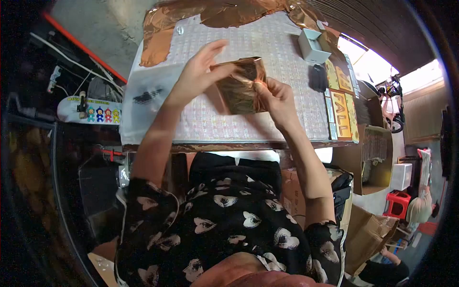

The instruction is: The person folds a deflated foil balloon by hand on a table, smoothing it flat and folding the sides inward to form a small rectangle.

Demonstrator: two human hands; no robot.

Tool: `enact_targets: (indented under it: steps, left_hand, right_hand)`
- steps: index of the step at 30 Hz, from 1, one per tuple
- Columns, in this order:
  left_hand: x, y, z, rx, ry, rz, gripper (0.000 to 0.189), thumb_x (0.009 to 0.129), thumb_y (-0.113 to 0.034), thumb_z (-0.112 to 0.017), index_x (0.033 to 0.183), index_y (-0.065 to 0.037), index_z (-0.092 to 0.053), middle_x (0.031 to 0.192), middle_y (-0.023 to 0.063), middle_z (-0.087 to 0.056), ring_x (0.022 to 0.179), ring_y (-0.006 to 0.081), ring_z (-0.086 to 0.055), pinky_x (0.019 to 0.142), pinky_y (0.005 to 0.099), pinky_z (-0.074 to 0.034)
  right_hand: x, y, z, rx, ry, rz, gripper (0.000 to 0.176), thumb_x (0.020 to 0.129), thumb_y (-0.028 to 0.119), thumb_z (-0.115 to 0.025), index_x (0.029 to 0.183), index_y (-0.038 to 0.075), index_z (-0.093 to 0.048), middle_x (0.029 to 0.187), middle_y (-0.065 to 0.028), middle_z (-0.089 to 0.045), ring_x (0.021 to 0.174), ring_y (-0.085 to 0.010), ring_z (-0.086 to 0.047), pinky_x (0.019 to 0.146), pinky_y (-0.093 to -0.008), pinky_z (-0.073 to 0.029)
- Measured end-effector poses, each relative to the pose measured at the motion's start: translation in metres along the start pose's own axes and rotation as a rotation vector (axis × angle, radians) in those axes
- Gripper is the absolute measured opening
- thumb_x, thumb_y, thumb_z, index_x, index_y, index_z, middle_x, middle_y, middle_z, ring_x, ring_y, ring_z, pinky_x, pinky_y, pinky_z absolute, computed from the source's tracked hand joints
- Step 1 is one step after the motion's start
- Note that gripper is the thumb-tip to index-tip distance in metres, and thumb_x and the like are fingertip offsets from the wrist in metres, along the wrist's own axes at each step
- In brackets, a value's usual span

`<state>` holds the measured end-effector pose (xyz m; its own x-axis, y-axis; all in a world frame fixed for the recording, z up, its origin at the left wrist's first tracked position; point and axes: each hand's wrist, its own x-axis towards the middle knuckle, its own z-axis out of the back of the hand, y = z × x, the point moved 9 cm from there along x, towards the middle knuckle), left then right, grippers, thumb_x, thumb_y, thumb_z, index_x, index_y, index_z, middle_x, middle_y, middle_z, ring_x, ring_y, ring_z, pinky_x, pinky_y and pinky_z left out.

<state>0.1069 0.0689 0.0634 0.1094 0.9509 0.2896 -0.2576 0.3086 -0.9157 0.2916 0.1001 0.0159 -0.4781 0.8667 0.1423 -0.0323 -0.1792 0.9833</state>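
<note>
My right hand (277,98) pinches the right side of a shiny copper-coloured foil piece (239,93), which is bunched and creased near the fingertips. The foil hangs over the white patterned table cover, with its left part spread toward my other hand. My left hand (203,69) is at the foil's upper left edge, fingers stretched out and apart, the thumb overlapping the foil. More copper-coloured foil (158,48) lies flat at the table's far left corner, and a crumpled heap of foil (229,14) runs along the far edge.
At the right stand a small open white box (313,47), a dark object (317,78) and yellow-orange cards reading FALL (342,115). Thin black pieces (148,95) lie under clear plastic at left. An open carton (375,158) stands beside the table. Another person's arm (392,256) shows lower right.
</note>
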Motion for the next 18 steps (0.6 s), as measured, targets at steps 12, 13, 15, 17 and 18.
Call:
enact_targets:
  steps: [12,13,15,17,18]
  left_hand:
    - [-0.060,0.062,-0.064,-0.750,-0.300,0.243,0.023,0.100,-0.018,-0.069,0.118,-0.002,-0.067,0.110,0.0028,-0.071,0.098,0.0087,-0.064,0.087,0.0257,-0.051]
    - [-0.064,0.068,-0.064,-0.704,-0.321,0.273,0.024,0.101,-0.019,-0.068,0.118,-0.003,-0.067,0.110,0.0035,-0.071,0.098,0.0094,-0.064,0.086,0.0264,-0.051]
    - [-0.069,0.076,-0.065,-0.692,-0.308,0.289,0.022,0.101,-0.019,-0.068,0.117,-0.003,-0.067,0.107,0.0028,-0.071,0.095,0.0087,-0.064,0.083,0.0252,-0.051]
    - [-0.073,0.079,-0.069,-0.681,-0.292,0.305,0.021,0.101,-0.019,-0.068,0.115,-0.004,-0.068,0.104,0.0020,-0.071,0.093,0.0079,-0.063,0.081,0.0241,-0.050]
    - [-0.075,0.075,-0.072,-0.697,-0.285,0.312,0.021,0.101,-0.019,-0.068,0.116,-0.004,-0.068,0.104,0.0019,-0.070,0.093,0.0080,-0.063,0.080,0.0233,-0.050]
  right_hand:
    - [-0.042,-0.027,-0.002,0.360,-0.115,-0.222,0.019,0.101,0.015,-0.067,0.105,-0.002,-0.074,0.092,-0.0015,-0.074,0.081,-0.0059,-0.063,0.074,-0.0225,-0.050]
    - [-0.043,-0.024,0.001,0.362,-0.117,-0.228,0.019,0.101,0.015,-0.067,0.105,-0.002,-0.074,0.092,-0.0015,-0.074,0.081,-0.0059,-0.063,0.074,-0.0225,-0.050]
    - [-0.043,-0.008,0.006,0.151,-0.070,-0.158,0.019,0.102,0.017,-0.068,0.102,0.000,-0.074,0.087,0.0005,-0.071,0.077,-0.0049,-0.060,0.071,-0.0212,-0.047]
    - [-0.037,-0.003,0.015,0.151,-0.162,-0.045,0.020,0.102,0.019,-0.068,0.102,0.000,-0.074,0.089,0.0000,-0.071,0.079,-0.0050,-0.060,0.073,-0.0210,-0.046]
    - [-0.034,0.000,0.020,0.177,-0.205,0.002,0.020,0.102,0.019,-0.068,0.103,-0.001,-0.074,0.091,-0.0007,-0.072,0.081,-0.0055,-0.061,0.075,-0.0214,-0.047]
